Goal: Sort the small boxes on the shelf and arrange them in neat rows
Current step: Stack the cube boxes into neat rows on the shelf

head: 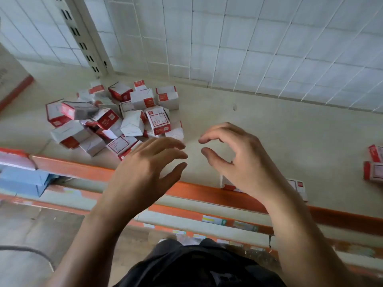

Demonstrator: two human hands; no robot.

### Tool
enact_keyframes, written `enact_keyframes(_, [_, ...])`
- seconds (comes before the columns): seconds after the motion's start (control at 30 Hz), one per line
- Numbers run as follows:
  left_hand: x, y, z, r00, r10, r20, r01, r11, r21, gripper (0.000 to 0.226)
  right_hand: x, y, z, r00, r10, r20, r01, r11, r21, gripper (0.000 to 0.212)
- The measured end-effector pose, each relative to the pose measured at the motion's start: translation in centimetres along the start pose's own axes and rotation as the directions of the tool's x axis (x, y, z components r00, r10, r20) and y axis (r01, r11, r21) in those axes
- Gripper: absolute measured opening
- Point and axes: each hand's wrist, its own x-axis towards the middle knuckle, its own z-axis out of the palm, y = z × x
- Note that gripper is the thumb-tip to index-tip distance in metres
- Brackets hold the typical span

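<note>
Boxes (116,119), small and printed in red and white, are heaped in a loose pile on the left part of the shelf (269,125), tipped at every angle and leaning on one another (no row can be made out among them). The left hand (149,164) is held above the shelf's front edge, just beside the near corner of the pile. Its fingers are spread and gently bent, and nothing is grasped by it. The right hand (234,156) is held close by on the right, its fingertips facing those of the left hand across a small gap. Its fingers and thumb are curved into a loose arc, and nothing is enclosed by them either. Two stray boxes (375,164) are seen at the far right edge of the shelf, one behind the other, well apart from the pile. A few front boxes (299,186) are set along the near lip, partly hidden by the right forearm. The shelf is edged by an orange rail (196,192) and backed by a white wire grid (248,42). Blue packs (24,179) are stacked on a lower level at the left.
</note>
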Motion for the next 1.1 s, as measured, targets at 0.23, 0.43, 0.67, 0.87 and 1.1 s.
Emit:
enact_keyframes(0.23, [-4.6,-4.2,-3.8,0.988,-0.137,-0.074,0.139,0.990,0.018,0.018,3.6,-2.9,5.9,0.994,-0.109,-0.005,0.109,0.993,0.043,0.016])
enact_keyframes(0.43, [-5.3,-6.7,-5.0,0.987,-0.155,-0.042,0.156,0.987,0.028,0.024,6.5,-2.8,9.8,0.973,-0.006,-0.229,-0.021,0.993,-0.117,0.026])
enact_keyframes(0.67, [-3.8,-8.5,-5.5,0.995,-0.060,-0.076,0.064,0.996,0.058,0.018,7.8,-2.7,12.1,0.947,0.184,-0.264,-0.232,0.959,-0.162,0.031])
enact_keyframes(0.87, [-0.2,-9.9,-5.9,0.999,-0.038,-0.011,0.039,0.969,0.244,0.046,7.2,-3.6,11.1,0.942,0.175,-0.285,-0.209,0.973,-0.093,0.032])
enact_keyframes(1.1, [2.3,-10.8,-4.7,0.982,-0.142,0.122,0.094,0.938,0.333,0.053,4.9,-4.0,8.3,0.945,0.164,-0.283,-0.192,0.979,-0.075,0.041])
